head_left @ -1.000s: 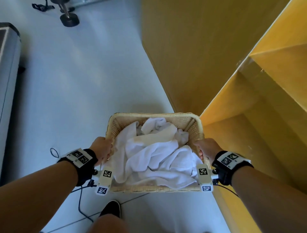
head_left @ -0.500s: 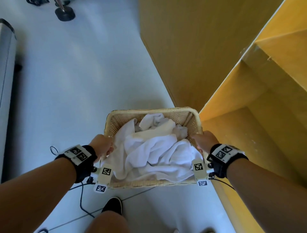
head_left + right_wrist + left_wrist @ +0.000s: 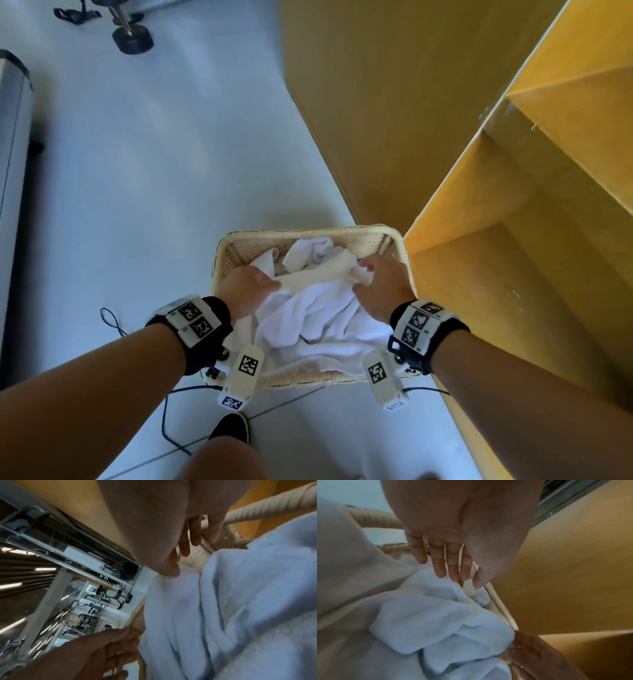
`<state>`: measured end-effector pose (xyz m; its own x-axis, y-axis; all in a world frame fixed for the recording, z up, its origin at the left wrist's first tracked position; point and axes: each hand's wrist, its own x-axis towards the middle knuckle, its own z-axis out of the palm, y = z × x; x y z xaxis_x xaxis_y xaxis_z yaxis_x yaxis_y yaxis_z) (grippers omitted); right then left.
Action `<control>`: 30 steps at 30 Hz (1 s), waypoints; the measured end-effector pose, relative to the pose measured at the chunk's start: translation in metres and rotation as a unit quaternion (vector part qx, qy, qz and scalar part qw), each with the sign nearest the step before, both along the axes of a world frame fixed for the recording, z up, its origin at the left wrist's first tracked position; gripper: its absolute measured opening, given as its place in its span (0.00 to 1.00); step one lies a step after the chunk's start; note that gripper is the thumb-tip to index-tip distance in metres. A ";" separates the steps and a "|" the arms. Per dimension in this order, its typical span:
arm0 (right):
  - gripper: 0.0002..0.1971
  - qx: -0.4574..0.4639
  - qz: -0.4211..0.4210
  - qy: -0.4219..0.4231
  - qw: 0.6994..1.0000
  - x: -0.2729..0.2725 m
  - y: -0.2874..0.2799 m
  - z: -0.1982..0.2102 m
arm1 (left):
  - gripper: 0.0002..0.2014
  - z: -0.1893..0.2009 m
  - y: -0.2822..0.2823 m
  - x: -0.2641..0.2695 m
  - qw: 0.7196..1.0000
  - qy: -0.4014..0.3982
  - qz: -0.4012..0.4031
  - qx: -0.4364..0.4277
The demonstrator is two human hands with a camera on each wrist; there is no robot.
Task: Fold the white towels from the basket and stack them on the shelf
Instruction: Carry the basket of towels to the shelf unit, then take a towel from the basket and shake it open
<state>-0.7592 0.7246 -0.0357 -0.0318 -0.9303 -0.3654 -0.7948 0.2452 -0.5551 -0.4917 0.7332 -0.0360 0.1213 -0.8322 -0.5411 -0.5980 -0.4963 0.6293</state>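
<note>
Nearest me, my black shoe [image 3: 230, 428] stands on the pale grey floor [image 3: 137, 192], with a thin dark cable [image 3: 171, 421] trailing across the tiles beside it; just beyond sits the woven basket [image 3: 308, 236], on the floor and close against the near left corner of the yellow wooden shelf [image 3: 513, 240], which rises along the right side; the white towels [image 3: 315, 318] lie heaped and crumpled inside the basket, filling most of it. My left hand [image 3: 246, 286] is down on the left of the heap, thumb and fingers pinching a fold of towel, though the left wrist view shows the fingers [image 3: 440, 563] fairly straight over the cloth; my right hand [image 3: 382, 284] is on the right of the heap, fingers curled round a bunched corner of the same top towel, near the basket's right wall. Farther off on the left runs a grey metal case [image 3: 12, 144]; at the far end of the floor stands a dark round stand foot [image 3: 132, 39].
</note>
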 end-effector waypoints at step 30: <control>0.13 -0.150 0.058 -0.069 0.985 0.005 0.020 0.183 | 0.12 0.157 0.000 -0.036 0.977 0.055 -0.011 -0.204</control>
<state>-0.7537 0.7443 0.1475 0.1124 -0.9914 -0.0675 -0.7195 -0.0343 -0.6936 -0.5278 0.7333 0.1206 0.0608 -0.9832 -0.1721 -0.5233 -0.1782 0.8333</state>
